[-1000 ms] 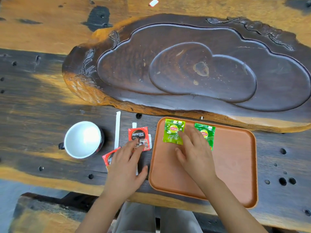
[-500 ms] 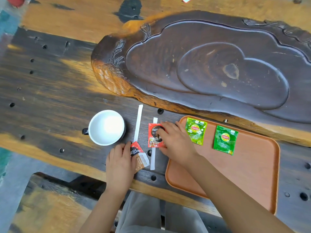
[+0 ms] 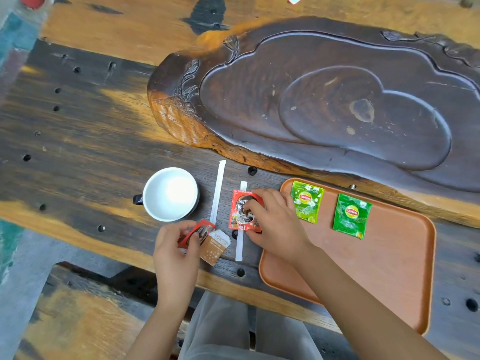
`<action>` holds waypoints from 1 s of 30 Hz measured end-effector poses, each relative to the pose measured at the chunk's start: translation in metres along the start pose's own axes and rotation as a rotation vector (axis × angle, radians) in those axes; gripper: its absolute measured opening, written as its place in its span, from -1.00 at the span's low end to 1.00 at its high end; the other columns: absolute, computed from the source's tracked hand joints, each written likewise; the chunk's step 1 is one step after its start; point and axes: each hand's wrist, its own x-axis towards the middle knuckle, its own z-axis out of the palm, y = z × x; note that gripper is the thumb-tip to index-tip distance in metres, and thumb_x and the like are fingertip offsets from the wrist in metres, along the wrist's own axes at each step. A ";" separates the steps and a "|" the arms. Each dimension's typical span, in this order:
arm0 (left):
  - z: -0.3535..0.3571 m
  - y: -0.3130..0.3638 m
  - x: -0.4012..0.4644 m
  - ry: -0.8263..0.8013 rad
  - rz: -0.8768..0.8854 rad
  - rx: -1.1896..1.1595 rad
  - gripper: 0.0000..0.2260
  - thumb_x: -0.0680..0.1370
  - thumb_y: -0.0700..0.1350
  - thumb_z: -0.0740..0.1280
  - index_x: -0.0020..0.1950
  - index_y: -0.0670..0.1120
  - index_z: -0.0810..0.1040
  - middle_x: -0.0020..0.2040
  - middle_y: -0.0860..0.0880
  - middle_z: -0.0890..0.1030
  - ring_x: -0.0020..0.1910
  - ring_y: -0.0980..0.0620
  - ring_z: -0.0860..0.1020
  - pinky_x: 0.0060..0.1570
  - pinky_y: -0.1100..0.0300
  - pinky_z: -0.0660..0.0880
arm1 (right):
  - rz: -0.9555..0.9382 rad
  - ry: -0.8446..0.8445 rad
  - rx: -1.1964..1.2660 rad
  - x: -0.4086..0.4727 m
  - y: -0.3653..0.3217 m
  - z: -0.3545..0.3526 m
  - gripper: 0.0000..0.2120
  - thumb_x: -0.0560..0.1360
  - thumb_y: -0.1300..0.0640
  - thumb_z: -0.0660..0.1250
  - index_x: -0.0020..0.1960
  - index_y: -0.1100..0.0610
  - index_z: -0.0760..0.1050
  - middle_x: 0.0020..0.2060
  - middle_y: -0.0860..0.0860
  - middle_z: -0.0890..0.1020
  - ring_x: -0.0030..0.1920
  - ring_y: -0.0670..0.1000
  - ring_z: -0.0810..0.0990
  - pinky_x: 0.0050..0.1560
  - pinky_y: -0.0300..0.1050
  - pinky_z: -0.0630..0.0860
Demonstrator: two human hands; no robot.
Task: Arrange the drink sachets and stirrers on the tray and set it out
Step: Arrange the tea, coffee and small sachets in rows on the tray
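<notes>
An orange-brown tray (image 3: 384,268) lies at the table's front right. Two green Lipton sachets sit in its far left corner, one (image 3: 306,201) near the rim, the other (image 3: 352,215) to its right. My right hand (image 3: 275,222) pinches a red Nescafé sachet (image 3: 240,211) just left of the tray, above a wrapped white stirrer (image 3: 239,246). My left hand (image 3: 176,248) grips a second red sachet (image 3: 198,231) next to a small brown sachet (image 3: 215,245). A longer wrapped stirrer (image 3: 217,192) lies on the table further left.
A white cup (image 3: 170,193) with a dark handle stands left of the stirrers. A large carved dark wooden tea board (image 3: 324,105) fills the table behind the tray. The table's front edge runs just below my hands.
My right hand left the green sachets on the tray and moved left to take the red Nescafé sachet. My left hand has lifted the other red sachet. The camera view shifted left.
</notes>
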 end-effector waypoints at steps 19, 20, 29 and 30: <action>0.111 0.058 -0.022 -0.673 0.452 0.257 -0.68 0.45 -0.25 0.38 0.19 -0.07 0.53 0.18 -0.04 0.53 0.20 0.03 0.42 0.19 0.39 0.22 | 0.285 0.072 -0.026 -0.161 0.072 -0.022 -0.61 0.22 0.12 0.50 0.02 0.10 0.53 0.20 0.13 0.54 0.21 0.15 0.44 0.15 0.06 0.24; 0.110 0.055 -0.024 -0.628 0.523 0.307 -0.63 0.43 -0.21 0.40 0.22 -0.05 0.50 0.23 -0.06 0.49 0.26 0.01 0.37 0.24 0.28 0.21 | 0.295 0.061 -0.031 -0.162 0.073 -0.021 -0.61 0.21 0.12 0.50 0.02 0.10 0.53 0.21 0.12 0.54 0.22 0.15 0.44 0.16 0.07 0.24; 0.102 0.030 -0.042 -0.725 0.825 0.571 -0.55 0.36 -0.13 0.48 0.23 -0.08 0.52 0.30 -0.16 0.50 0.32 -0.18 0.43 0.21 -0.13 0.44 | 0.366 0.064 -0.023 -0.166 0.066 -0.011 -0.53 0.28 0.04 0.51 0.15 0.09 0.52 0.22 0.15 0.54 0.24 0.19 0.48 0.22 0.10 0.26; 0.104 0.030 -0.042 -0.735 0.819 0.567 -0.56 0.36 -0.14 0.49 0.22 -0.09 0.53 0.30 -0.17 0.51 0.32 -0.19 0.43 0.20 -0.13 0.46 | 0.374 0.067 -0.029 -0.166 0.066 -0.010 -0.52 0.27 0.06 0.53 0.15 0.10 0.53 0.21 0.16 0.56 0.23 0.20 0.49 0.21 0.12 0.30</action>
